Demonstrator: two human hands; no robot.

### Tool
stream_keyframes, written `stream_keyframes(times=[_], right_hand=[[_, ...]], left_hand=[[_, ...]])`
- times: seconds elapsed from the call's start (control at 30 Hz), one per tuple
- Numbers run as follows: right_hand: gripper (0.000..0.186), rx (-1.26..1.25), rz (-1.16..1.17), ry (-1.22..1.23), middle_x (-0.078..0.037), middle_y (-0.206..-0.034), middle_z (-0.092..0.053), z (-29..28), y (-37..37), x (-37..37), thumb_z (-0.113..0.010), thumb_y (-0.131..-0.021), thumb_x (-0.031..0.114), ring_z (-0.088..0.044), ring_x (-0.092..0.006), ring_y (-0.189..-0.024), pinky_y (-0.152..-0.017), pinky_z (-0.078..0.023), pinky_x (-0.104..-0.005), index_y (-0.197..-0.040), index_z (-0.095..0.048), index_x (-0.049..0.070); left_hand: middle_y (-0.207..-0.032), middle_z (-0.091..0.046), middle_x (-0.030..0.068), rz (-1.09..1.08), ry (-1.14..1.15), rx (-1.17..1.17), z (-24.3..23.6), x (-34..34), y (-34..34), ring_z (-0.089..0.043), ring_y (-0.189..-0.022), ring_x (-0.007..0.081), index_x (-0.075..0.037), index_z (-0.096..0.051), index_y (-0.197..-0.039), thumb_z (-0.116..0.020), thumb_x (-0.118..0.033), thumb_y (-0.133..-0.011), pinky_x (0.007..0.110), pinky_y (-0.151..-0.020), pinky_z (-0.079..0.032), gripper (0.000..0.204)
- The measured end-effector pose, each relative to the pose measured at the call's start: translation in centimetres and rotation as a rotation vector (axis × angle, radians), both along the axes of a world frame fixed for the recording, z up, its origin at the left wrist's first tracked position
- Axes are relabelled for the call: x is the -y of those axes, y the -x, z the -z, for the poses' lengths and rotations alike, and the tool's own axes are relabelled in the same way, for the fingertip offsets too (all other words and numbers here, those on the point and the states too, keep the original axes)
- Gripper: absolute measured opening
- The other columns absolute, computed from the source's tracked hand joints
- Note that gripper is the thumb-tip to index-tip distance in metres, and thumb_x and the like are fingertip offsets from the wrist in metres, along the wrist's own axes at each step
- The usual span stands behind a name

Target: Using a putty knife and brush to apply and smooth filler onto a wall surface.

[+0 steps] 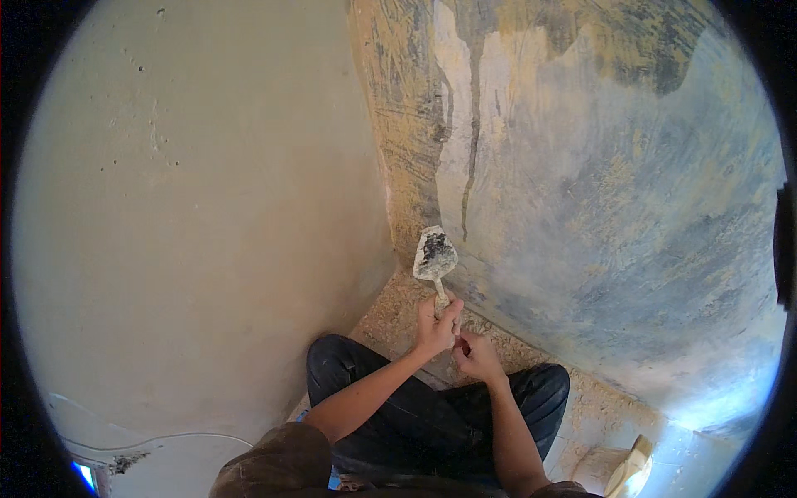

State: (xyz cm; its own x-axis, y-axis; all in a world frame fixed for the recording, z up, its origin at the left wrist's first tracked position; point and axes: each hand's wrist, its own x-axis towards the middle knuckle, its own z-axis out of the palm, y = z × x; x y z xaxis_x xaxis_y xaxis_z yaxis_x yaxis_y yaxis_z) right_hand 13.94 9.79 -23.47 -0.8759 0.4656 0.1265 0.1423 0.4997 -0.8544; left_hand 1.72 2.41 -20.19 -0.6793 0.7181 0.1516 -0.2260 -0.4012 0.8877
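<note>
My left hand (433, 330) is wrapped round the handle of a small pointing trowel (436, 256). Its pale, plaster-crusted blade carries dark smears and points up toward the corner of the walls. Just below and to the right, my right hand (479, 357) is closed, its fingertips close by the left hand and the lower end of the handle. What those fingers hold, if anything, is hidden. Beyond the blade stands the right wall (564, 199), scraped in patches of yellow, grey and white.
A plain beige wall (207, 216) with small pits rises on the left. Crumbs of debris cover the floor (390, 319) along the corner. My folded legs (415, 423) lie beneath my arms. A pale cable (174, 437) runs at lower left; a yellowish curved object (633, 466) is at lower right.
</note>
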Motion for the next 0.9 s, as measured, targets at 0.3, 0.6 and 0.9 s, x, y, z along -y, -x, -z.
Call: stream_keyframes(times=[0.3, 0.6, 0.9], right_hand=[[0.014, 0.013, -0.028, 0.047, -0.016, -0.067, -0.062, 0.0, -0.1, 0.1, -0.061, -0.076, 0.009, -0.063, -0.0284, -0.059, -0.059, -0.049, -0.0377, -0.087, -0.062, 0.001], [0.011, -0.050, -0.012, 0.048, -0.009, -0.064, -0.060, -0.2, -0.9, -0.1, -0.059, -0.076, 0.004, -0.059, -0.0181, -0.055, -0.055, -0.047, -0.0305, -0.086, -0.061, 0.001], [0.015, 0.045, 0.038, -0.016, -0.011, -0.068, -0.062, -1.5, -0.6, -0.2, -0.059, -0.078, 0.006, -0.062, -0.0214, -0.059, -0.058, -0.049, -0.0336, -0.093, -0.060, 0.004]], left_hand=[[-0.063, -0.050, -0.0009, -0.073, 0.002, 0.150, -0.6, -0.1, 0.1, -0.046, -0.046, 0.0073, -0.005, -0.051, -0.088, -0.060, -0.013, -0.096, 0.025, -0.042, -0.039, 0.015], [-0.063, -0.050, -0.0007, -0.095, 0.011, 0.165, -0.7, -0.4, -0.6, -0.047, -0.046, 0.0077, -0.005, -0.051, -0.088, -0.058, -0.016, -0.097, 0.025, -0.041, -0.039, 0.016], [-0.063, -0.051, -0.0028, -0.139, 0.142, 0.130, 0.9, -1.2, -0.5, -0.045, -0.049, 0.0048, -0.006, -0.056, -0.087, -0.063, -0.021, -0.095, 0.023, -0.041, -0.035, 0.019]])
